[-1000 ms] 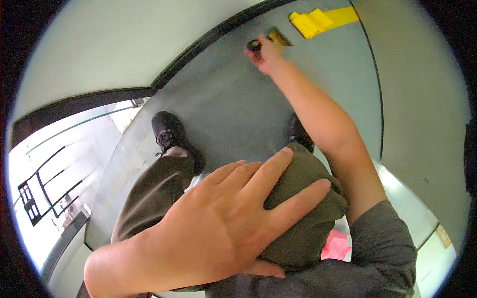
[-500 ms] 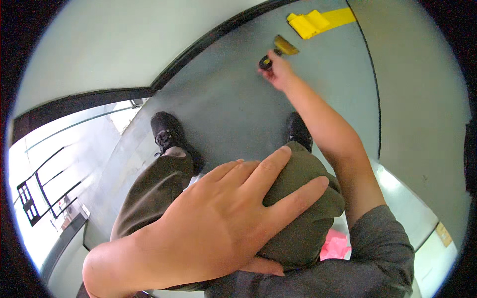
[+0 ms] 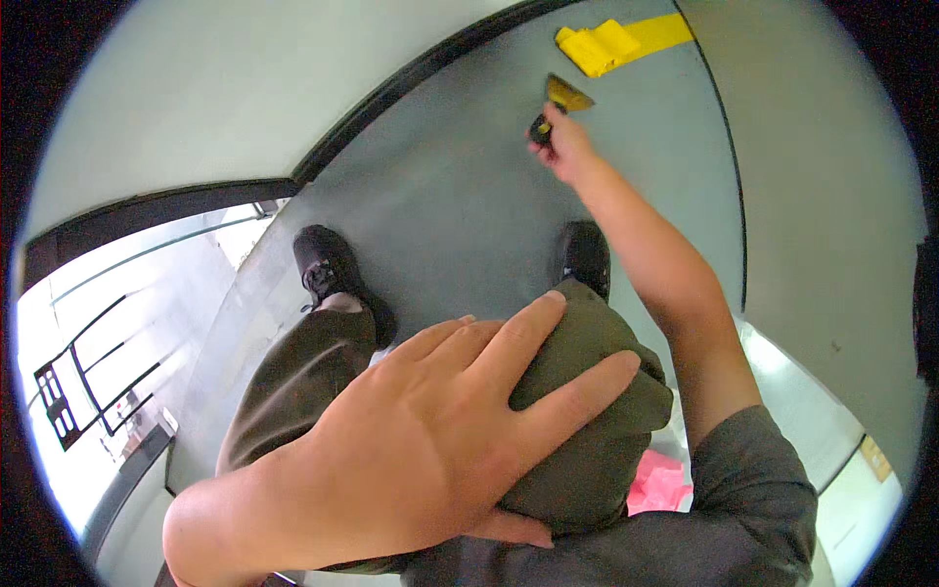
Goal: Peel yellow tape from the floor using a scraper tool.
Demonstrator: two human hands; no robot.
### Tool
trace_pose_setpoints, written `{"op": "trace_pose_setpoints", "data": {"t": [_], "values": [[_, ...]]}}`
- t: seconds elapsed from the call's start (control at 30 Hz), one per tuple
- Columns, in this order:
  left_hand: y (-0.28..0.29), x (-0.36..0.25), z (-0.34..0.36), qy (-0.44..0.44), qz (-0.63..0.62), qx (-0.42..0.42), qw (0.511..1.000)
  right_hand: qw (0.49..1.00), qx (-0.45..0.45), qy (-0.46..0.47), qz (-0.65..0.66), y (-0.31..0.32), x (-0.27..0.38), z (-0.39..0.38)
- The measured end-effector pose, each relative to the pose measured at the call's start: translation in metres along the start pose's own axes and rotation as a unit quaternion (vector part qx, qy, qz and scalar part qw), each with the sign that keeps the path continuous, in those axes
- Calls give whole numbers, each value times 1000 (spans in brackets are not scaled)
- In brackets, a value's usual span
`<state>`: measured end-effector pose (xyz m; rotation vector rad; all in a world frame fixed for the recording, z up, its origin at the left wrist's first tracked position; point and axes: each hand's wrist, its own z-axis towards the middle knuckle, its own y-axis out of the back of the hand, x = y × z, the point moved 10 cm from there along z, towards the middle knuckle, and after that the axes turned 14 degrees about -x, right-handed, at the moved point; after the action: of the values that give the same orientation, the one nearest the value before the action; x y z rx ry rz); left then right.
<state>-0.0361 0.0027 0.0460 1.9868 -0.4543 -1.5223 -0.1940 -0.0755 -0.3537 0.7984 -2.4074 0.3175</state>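
A putty knife [image 3: 568, 95] with a dark handle and a wide, yellowish blade is gripped in my right hand [image 3: 565, 149], held low over the grey floor. Its blade points toward a yellow tape strip [image 3: 665, 35], a little apart from it. The strip's near end is a folded, crumpled yellow piece [image 3: 597, 46]. My left hand [image 3: 430, 430] lies across my bent right knee with its fingers spread and nothing in them.
My black shoes [image 3: 327, 262] stand apart on the grey floor [image 3: 450, 205]. A black baseboard [image 3: 391, 93] edges the pale wall at left; a grey panel [image 3: 812, 176] rises at right. Something pink and crumpled [image 3: 659, 482] shows beside my right thigh. Bright glass [image 3: 147, 264] lies at far left.
My right hand has shifted slightly right and turned the putty knife, so its blade shows more fully. The left hand stays on the knee.
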Motion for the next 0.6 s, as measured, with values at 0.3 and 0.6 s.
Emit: {"op": "trace_pose_setpoints", "data": {"t": [0.3,0.6], "values": [[2,-2,4,-1,-8,5,1000,996,13,49,-67,21,62,41],[-2,3,5,17,2,28,999,998,46,-44,-19,-51,-29,-11]]}}
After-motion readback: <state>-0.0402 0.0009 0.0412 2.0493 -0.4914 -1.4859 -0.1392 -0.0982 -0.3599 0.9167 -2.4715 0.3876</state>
